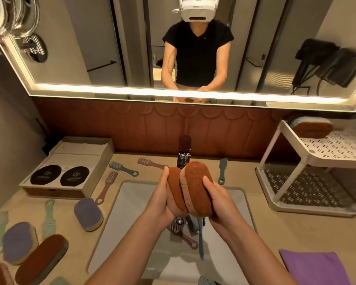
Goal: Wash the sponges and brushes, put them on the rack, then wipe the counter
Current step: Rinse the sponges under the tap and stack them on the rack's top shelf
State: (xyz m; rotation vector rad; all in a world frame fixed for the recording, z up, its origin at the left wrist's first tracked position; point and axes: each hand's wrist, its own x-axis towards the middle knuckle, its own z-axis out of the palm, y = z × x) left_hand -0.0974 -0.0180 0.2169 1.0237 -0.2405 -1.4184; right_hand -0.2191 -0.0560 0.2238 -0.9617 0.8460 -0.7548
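Observation:
Over the sink (132, 219) I hold two brown-topped sponges side by side. My left hand (162, 200) grips the left sponge (175, 190); my right hand (218, 202) grips the right sponge (197, 188). The faucet (184, 157) stands just behind them. Below my hands a pink brush (183, 237) and a blue brush (200, 241) lie in the basin. A white two-tier rack (317, 159) stands at the right, with one sponge (310, 128) on its upper shelf. A purple cloth (314, 268) lies at the counter's front right.
On the counter to the left lie several sponges (88, 214) (41, 260) and several brushes (106, 188) (123, 168) (49, 217). A blue brush (222, 170) lies right of the faucet. A beige tray box (70, 167) sits at the back left. A mirror (193, 48) hangs above.

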